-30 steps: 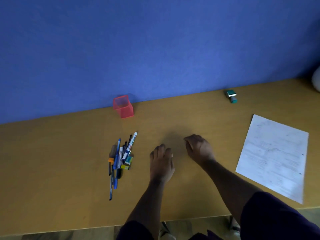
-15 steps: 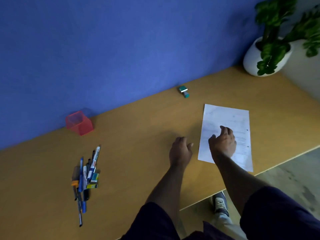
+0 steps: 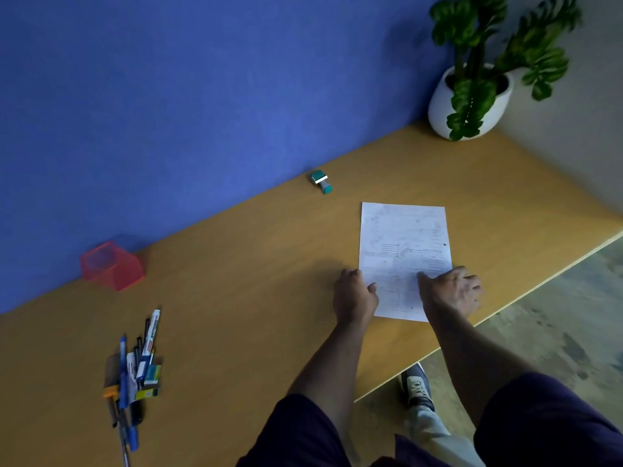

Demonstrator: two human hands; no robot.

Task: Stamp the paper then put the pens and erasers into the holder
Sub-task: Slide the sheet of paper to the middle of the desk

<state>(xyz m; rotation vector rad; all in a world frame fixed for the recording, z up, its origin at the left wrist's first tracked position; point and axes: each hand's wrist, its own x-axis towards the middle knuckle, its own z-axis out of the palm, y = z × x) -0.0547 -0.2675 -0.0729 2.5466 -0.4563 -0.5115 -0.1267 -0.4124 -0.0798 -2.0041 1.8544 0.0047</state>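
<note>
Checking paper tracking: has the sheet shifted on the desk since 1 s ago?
Yes. The paper has turned and slid toward the stamp, now squarer to the desk edge, with both hands on it.

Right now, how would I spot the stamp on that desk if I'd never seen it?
Start at the blue wall behind the wooden desk. Follow the desk's back edge between the pink holder and the potted plant. The stamp lies there alone, just beyond the paper: small, teal, with a white band.

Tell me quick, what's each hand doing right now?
Left hand: open, holding nothing, resting at the left edge of the paper.
Right hand: open, flat on the paper's near right corner, gripping nothing.
</note>
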